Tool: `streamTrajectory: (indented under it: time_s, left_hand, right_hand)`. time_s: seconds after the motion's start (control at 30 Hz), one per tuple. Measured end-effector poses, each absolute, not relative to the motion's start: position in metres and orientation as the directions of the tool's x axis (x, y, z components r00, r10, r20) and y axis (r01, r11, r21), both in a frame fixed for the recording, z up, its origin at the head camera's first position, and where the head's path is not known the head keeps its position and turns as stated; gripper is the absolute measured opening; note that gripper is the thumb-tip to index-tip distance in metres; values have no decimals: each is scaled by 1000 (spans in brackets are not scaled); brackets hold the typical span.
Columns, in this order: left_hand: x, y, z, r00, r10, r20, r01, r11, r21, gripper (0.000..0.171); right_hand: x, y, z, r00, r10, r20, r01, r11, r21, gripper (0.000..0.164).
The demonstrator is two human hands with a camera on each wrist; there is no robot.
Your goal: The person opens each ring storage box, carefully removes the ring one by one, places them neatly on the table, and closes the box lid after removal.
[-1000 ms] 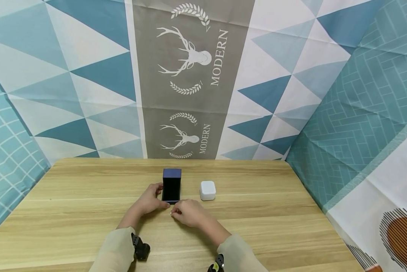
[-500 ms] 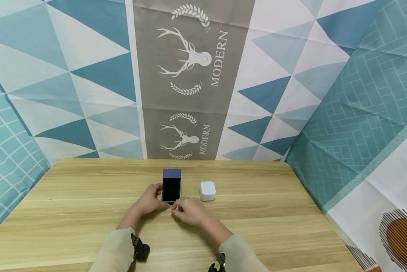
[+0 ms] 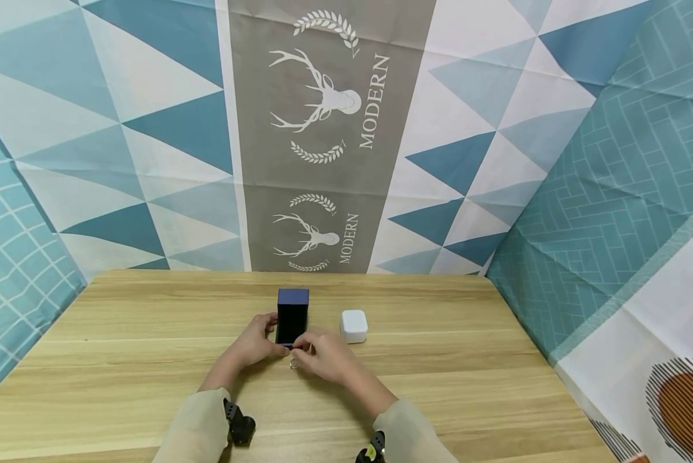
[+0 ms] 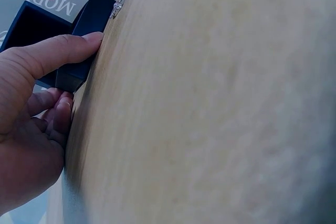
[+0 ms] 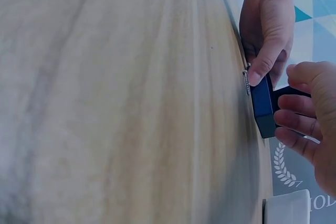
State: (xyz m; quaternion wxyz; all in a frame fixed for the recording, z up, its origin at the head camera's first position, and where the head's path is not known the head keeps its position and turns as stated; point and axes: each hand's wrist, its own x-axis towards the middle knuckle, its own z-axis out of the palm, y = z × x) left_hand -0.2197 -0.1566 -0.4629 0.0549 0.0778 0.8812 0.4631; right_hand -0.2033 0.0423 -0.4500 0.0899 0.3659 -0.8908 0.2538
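Observation:
A dark blue ring box [image 3: 293, 297] stands on the table with its lid up and its black inside facing me. My left hand [image 3: 254, 339] grips its left side, the thumb [image 4: 79, 47] pressed along the front of the base and the other fingers behind it. A silver ring [image 3: 294, 363] with small sparkling stones [image 4: 118, 4] lies on the wood just in front of the box. My right hand [image 3: 326, 354] hovers at the box's front right corner, its fingers [image 5: 299, 123] loosely bent and nothing visible between them. It partly covers the base in the head view.
A small white box [image 3: 354, 326] with rounded corners stands right of the ring box, just beyond my right hand. The wooden table [image 3: 150, 321] meets a patterned cloth backdrop [image 3: 312, 161] at its far edge. Both wrists carry black cameras [image 3: 241, 428].
My right hand has let go of the ring, which now lies on the table, and has moved slightly up toward the box. The left hand has stayed on the ring box.

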Motion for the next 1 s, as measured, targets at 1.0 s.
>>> streamTrajectory:
  time_s: [1.0]
  left_hand:
    - [-221, -154, -463, -983, 179, -35, 74, 562, 824, 89]
  right_hand:
    - [-212, 37, -439, -857, -286, 429, -514, 546, -662, 26]
